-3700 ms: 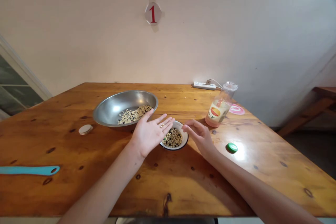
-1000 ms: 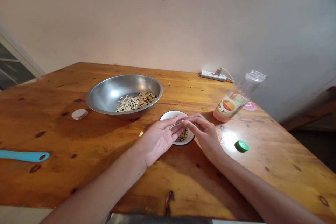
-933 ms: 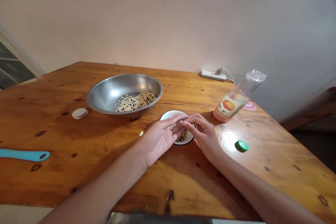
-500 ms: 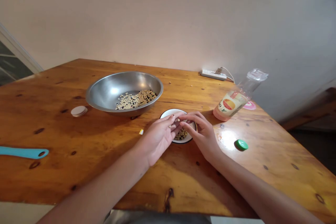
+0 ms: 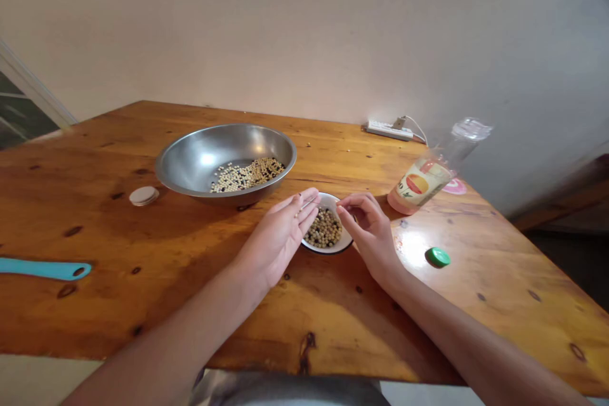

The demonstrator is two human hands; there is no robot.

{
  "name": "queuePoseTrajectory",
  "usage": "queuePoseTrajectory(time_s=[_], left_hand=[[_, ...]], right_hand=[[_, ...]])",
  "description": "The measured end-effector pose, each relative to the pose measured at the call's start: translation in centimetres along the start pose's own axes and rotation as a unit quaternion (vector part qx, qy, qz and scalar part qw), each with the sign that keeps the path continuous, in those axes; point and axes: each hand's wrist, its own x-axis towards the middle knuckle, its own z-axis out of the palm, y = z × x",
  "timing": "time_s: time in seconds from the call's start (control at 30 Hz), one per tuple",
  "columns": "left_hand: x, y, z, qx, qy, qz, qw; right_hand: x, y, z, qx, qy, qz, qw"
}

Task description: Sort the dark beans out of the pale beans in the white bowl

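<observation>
Hands drawn apart since the previous frame, beans in the small white bowl now uncovered. Left hand: fingers extended and partly open, tips just above the bowl's rim; any hold too small to tell. Right hand: fingers curled, small gap between thumb and forefinger, nothing visibly held, just beside the bowl. Pale and dark beans inside the bowl. Beyond the left hand, a stainless steel basin with more beans, on the wooden bench.
</observation>
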Motion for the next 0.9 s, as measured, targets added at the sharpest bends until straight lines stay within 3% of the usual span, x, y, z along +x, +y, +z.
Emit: queuePoseTrajectory(time_s=[0.23,0.47,0.6,0.9], left_hand=[[0.22,0.50,-0.18,-0.015,0.017,-0.001,1.000],[0.10,-0.16,-0.19,0.006,-0.034,-0.033,0.999],[0.00,-0.23,0.03,0.007,-0.025,-0.042,0.999],[-0.21,0.39,0.30,-0.019,-0.048,-0.101,0.993]], right_hand=[[-0.01,0.09,-0.11,0.000,-0.008,0.001,1.000],[-0.05,-0.02,-0.24,-0.044,-0.057,-0.049,0.996],[-0.14,-0.24,-0.22,-0.049,-0.087,-0.079,0.992],[-0.24,-0.85,-0.53,-0.065,-0.082,-0.120,0.987]])
